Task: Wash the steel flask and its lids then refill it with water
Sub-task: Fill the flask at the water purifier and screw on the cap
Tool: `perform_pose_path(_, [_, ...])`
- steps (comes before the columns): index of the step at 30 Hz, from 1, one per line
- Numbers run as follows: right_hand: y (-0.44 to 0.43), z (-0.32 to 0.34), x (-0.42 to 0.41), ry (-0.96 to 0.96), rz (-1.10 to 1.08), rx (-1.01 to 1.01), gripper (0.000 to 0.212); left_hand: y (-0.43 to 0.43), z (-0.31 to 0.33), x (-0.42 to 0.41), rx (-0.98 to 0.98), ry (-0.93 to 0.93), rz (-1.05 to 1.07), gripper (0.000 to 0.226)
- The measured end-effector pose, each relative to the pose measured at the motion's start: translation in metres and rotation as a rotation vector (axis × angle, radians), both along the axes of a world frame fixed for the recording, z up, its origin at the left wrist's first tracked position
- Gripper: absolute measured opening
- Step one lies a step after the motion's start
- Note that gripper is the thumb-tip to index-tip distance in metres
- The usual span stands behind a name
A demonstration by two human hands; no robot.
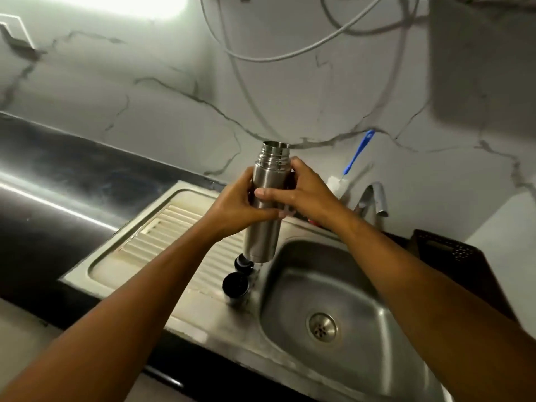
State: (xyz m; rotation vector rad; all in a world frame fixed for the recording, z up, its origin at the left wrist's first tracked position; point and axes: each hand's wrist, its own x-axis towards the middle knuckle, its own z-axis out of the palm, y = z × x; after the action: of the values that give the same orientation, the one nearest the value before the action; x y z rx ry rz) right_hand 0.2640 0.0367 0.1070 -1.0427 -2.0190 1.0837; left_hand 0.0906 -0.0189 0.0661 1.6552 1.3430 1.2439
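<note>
Above sink [290,285], left hand [232,207] and right hand [301,192] both grip upright, lidless flask [268,175].

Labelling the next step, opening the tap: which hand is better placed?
Right. The tap stands just beyond the right hand, on that side of the sink; the left hand holds the flask and lies farther off.

- Steel flask [262,242]: brushed metal, satin sheen; I see a brighter polish on its threaded neck.
- Stopper lid [243,264]: dark, glossy, plastic by my eye.
- Cup lid [235,285]: dark inside, metal wall.
- Sink [290,256]: stainless steel, dull, streaked.
- Drainboard [174,227]: ribbed metal, stained matt.
- Countertop [58,184]: black, polished, glossy.
- Wall [174,97]: smooth white, marble-veined.
</note>
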Motion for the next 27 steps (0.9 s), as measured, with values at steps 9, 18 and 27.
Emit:
perform_pose_path(9, [0.039,-0.085,-0.035,-0.119,0.159,-0.265,0.037,-0.022,-0.050,-0.082,-0.093,0.005,0.238,0.077])
perform_pose_path(18, [0.056,-0.205,-0.053,-0.743,0.364,-0.148,0.078,-0.044,-0.096,-0.120,-0.201,0.047,0.298,0.080])
perform_pose_path(27, [0.054,-0.206,-0.040,-0.559,0.239,-0.123,0.054,-0.034,-0.083,-0.099,-0.182,0.078,0.272,0.081])
